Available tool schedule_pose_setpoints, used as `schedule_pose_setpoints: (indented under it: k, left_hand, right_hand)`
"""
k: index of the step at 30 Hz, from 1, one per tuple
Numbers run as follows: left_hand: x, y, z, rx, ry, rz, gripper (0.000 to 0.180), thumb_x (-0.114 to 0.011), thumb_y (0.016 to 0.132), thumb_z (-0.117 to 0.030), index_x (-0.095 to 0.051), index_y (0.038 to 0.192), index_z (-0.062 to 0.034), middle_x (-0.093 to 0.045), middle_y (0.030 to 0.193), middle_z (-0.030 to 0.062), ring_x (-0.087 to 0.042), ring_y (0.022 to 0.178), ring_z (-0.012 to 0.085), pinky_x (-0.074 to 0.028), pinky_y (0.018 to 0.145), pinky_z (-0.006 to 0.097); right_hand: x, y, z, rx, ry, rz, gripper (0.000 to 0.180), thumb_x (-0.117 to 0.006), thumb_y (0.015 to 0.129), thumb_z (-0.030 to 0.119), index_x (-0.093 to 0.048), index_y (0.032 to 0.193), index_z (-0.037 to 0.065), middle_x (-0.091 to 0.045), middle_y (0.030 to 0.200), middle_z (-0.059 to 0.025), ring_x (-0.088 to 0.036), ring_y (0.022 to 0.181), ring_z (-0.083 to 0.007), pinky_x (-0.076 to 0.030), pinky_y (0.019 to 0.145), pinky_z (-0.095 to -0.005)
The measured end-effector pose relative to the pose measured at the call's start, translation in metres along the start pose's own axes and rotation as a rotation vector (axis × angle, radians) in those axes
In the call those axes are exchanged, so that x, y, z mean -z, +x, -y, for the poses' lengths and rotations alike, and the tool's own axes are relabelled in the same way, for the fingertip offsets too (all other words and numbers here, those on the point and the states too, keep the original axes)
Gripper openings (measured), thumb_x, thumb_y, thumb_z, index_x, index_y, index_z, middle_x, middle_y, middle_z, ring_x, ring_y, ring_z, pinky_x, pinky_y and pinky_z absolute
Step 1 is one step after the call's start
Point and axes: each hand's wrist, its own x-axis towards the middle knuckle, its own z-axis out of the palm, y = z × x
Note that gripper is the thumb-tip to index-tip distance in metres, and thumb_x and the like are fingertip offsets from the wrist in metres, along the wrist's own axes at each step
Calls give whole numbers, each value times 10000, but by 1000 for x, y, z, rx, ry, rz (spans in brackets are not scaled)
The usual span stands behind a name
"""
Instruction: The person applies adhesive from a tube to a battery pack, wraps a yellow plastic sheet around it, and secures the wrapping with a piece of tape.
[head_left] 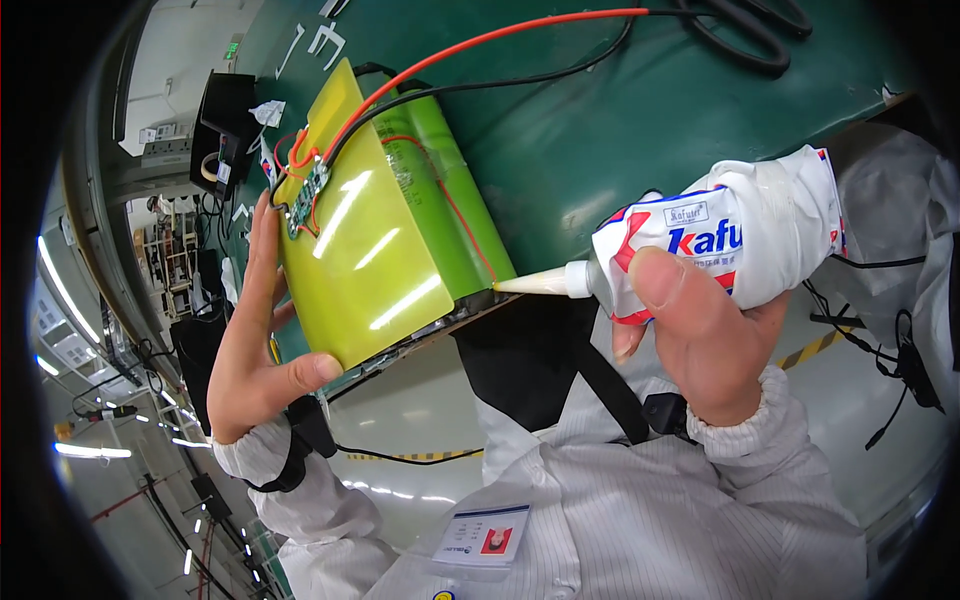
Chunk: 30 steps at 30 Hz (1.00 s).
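A battery pack of green cylindrical cells (455,200) lies at the table's near edge, with a glossy yellow-green insulating sheet (385,245) over one face. My left hand (255,350) holds its left side, fingers along the edge and thumb on the near corner. A small circuit board (310,198) with soldered wires sits on the sheet. My right hand (705,340) is wrapped round a white, red and blue glue tube (785,225), its tail folded over. The tube's pale tapered nozzle (535,283) points left, its tip at the near end of a thin red wire (462,225) along the cells.
Thick red (480,42) and black (520,77) leads arch from the pack across the green table (600,130). Black-handled scissors (745,35) lie at the far right. White scraps (325,42) and a black bin (225,125) are at far left. A clear plastic bag (890,190) hangs at right.
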Motion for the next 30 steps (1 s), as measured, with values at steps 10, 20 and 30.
schedule_pose_setpoints:
  k: [10,20,30]
  left_hand:
    - [-1,1,-2,5,29,-8,1345,-802,637,-649,-53,1577,-46,-44,1639,191,-247,1472,344,-312,1120,494]
    - [-3,1,-3,-8,10,-27,1339,-802,644,-638,-63,1570,-14,-68,1635,194,-279,1461,336,-296,1130,476]
    - [-3,1,0,-33,-10,-14,1301,-800,674,-607,-72,1565,0,-46,1636,202,-286,1457,336,-277,1143,466]
  right_hand:
    - [0,2,4,-19,-48,-13,518,-660,789,-31,-428,1250,12,-638,807,-151,-601,486,-225,-492,382,-331]
    - [0,1,2,48,-43,1,550,-654,787,-53,-413,1276,21,-641,805,-154,-617,502,-228,-517,392,-336]
    - [3,-2,0,143,-92,62,521,-635,801,-92,-432,1268,17,-656,879,-158,-640,566,-230,-530,421,-340]
